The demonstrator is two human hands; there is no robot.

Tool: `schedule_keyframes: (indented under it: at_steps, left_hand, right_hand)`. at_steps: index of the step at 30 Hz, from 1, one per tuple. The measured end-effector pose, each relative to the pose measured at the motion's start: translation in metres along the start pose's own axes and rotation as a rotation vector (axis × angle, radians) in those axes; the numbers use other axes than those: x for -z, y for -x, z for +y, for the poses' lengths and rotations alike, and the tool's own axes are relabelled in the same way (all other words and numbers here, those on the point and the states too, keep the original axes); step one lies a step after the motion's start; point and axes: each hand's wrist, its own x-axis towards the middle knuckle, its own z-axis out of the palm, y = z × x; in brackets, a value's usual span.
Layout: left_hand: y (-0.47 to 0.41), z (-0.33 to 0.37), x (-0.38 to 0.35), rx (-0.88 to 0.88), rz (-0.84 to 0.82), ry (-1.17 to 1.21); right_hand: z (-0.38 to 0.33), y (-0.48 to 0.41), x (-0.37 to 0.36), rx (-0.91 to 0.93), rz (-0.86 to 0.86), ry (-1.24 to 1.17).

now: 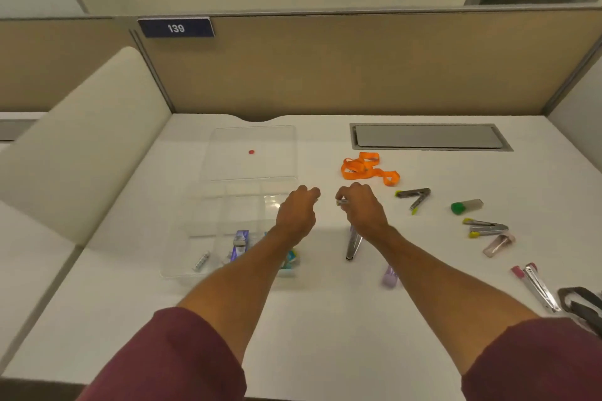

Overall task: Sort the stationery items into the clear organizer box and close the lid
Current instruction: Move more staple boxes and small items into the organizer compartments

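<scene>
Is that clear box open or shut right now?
Open. The clear organizer box has its lid swung back flat on the desk behind it, leaving the compartments uncovered.

The organizer box (208, 228) on the left is clear, glossy plastic, as is its open lid (254, 140). The table (325, 319) is smooth, matt white. Far right, the orange ribbon (368, 169) looks like woven cloth. The staplers (415, 197) on the right show shiny metal. Near sleeves (182, 365) are matt maroon cloth.

An office: partitioned desk (130, 286) bearing number plate (176, 28).
</scene>
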Motion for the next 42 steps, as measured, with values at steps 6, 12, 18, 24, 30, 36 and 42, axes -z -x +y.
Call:
schedule_keyframes:
  at_steps: [6, 12, 18, 24, 30, 36, 42]
  left_hand:
    - [0.030, -0.075, 0.035, 0.110, 0.021, 0.004]
    - [0.061, -0.151, 0.056, 0.203, 0.075, -0.004]
    - [0.086, -0.195, 0.056, 0.301, 0.031, -0.001]
    - [0.092, -0.213, 0.044, 0.382, -0.106, 0.032]
    - [0.101, -0.222, 0.048, 0.348, 0.004, 0.047]
    - [0.106, -0.232, 0.056, 0.329, 0.100, 0.057]
    - [0.105, -0.234, 0.056, 0.300, 0.062, 0.051]
  right_hand:
    - [-0.082, 0.000, -0.026, 0.095, -0.025, -0.024]
    - [-0.149, 0.003, -0.055, 0.196, -0.073, -0.061]
    - [-0.201, 0.001, -0.079, 0.255, -0.135, -0.033]
    - [-0.230, -0.001, -0.095, 0.319, -0.171, -0.038]
    - [-0.246, 0.010, -0.108, 0.446, -0.209, -0.017]
    - [-0.258, 0.021, -0.121, 0.599, -0.320, 0.067]
    - [-0.254, 0.028, -0.124, 0.614, -0.367, 0.096]
